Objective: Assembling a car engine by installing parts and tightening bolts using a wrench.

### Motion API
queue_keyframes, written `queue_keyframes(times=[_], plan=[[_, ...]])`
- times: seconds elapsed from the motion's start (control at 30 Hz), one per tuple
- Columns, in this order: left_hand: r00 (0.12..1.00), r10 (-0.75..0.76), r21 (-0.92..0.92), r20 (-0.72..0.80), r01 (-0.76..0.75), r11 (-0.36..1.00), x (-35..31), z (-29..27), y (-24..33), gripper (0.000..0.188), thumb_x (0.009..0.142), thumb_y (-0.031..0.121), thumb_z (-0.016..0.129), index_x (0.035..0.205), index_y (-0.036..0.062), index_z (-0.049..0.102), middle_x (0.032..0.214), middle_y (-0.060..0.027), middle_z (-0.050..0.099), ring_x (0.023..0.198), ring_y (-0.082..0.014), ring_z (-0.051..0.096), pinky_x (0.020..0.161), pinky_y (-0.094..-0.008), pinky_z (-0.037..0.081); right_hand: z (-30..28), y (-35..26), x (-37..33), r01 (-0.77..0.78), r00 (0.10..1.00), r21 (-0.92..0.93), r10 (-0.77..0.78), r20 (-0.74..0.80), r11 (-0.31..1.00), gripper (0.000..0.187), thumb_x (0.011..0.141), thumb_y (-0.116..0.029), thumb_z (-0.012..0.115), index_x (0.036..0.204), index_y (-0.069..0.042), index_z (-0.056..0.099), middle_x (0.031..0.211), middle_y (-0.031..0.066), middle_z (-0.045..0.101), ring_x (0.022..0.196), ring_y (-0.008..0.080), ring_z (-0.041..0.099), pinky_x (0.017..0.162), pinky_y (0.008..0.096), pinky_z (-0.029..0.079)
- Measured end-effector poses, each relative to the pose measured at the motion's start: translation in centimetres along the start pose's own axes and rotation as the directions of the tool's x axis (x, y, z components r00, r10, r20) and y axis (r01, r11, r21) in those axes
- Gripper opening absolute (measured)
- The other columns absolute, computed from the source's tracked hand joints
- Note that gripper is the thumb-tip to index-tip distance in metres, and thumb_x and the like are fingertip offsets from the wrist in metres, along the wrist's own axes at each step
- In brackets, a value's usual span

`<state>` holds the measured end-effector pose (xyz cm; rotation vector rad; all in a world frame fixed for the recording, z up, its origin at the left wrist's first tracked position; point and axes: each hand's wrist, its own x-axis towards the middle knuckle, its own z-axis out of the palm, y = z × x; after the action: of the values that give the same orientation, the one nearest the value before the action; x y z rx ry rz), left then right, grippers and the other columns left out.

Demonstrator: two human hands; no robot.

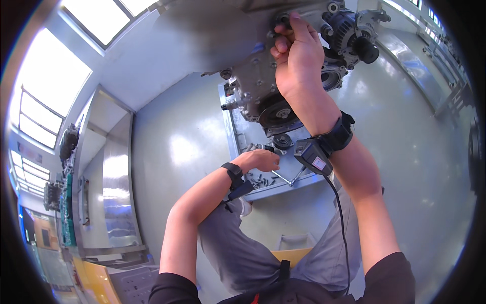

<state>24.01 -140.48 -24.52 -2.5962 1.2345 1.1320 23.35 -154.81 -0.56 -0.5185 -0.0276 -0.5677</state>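
So we're having the engine (258,83) sitting over the metal tray (283,188), inside its left edge, though what's bearing its weight is hidden from us. Our right hand (301,55) is reaching high, fingers half curled and touching a round dark fitting (282,21) — can't tell if they're really gripping it. Our left hand (263,160) is hovering low near the tray's front edge, loosely curled, its palm hidden, so no clue if it's holding anything. Loose bolts (260,181) are lying by the front-left corner, probably so they're staying together within reach. The engine's big pulley (278,112) is facing us, its axle pointing our way — while the cover's long axis is running upward from the tray.
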Motion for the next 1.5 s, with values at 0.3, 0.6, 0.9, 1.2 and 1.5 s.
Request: queue_keyframes(times=[0.3,0.6,0.9,1.2,1.5], plan=[[0.998,0.000,-0.066,-0.062,-0.004,0.998,1.1,2.8,-3.9,0.047,0.098,0.045,0.057,0.128,0.0098,0.067,0.120,-0.0146,0.073,0.115,-0.0348,0.067,0.100,-0.0443,0.050,-0.8,0.7,0.4,0.078,0.997,-0.063,-0.076,0.024,0.995,0.020,0.086,-0.006,0.079,0.096,-0.011,0.062,0.075,-0.0042,0.053,0.059,0.0072,0.044,0.056,0.0270,0.036],[0.993,0.033,-0.018,-0.117,-0.035,0.999,0.2,2.9,-5.3,0.042,0.097,0.044,0.059,0.122,0.0125,0.069,0.113,-0.0153,0.073,0.109,-0.0352,0.068,0.095,-0.0455,0.052,-0.7,-1.3,-1.2,0.472,0.846,-0.010,-0.449,0.287,0.882,0.010,0.097,-0.015,0.065,0.090,-0.011,0.058,0.062,-0.0043,0.041,0.048,0.0075,0.038,0.047,0.0249,0.033],[0.996,-0.053,-0.018,-0.076,0.052,0.998,-1.9,3.2,-8.3,0.040,0.099,0.041,0.057,0.115,0.0084,0.072,0.104,-0.0211,0.074,0.101,-0.0407,0.069,0.089,-0.0491,0.053,-8.2,3.1,-5.9,0.650,0.641,-0.415,-0.166,0.749,0.637,0.009,0.093,-0.007,0.069,0.096,-0.005,0.061,0.074,0.0000,0.060,0.056,0.0055,0.049,0.055,0.0223,0.042],[0.957,-0.224,-0.152,-0.186,0.197,0.969,-5.1,4.1,-10.8,0.043,0.092,0.037,0.057,0.117,0.0061,0.072,0.111,-0.0162,0.074,0.100,-0.0380,0.070,0.085,-0.0463,0.055,-33.3,14.5,-15.5,0.007,0.603,-1.000,0.798,-0.015,-0.024,0.018,0.095,-0.019,0.070,0.095,-0.001,0.066,0.067,0.0010,0.058,0.057,0.0077,0.054,0.054,0.0275,0.044],[0.930,-0.324,-0.255,-0.171,0.276,0.927,-9.2,3.6,-10.2,0.039,0.090,0.032,0.059,0.116,0.0064,0.074,0.101,-0.0131,0.075,0.090,-0.0334,0.072,0.079,-0.0431,0.057,-46.5,24.5,-20.4,-0.474,0.597,-0.861,0.653,-0.466,-0.181,0.036,0.101,-0.017,0.060,0.136,-0.009,0.058,0.115,0.0058,0.066,0.090,0.0139,0.068,0.063,0.0271,0.053]])
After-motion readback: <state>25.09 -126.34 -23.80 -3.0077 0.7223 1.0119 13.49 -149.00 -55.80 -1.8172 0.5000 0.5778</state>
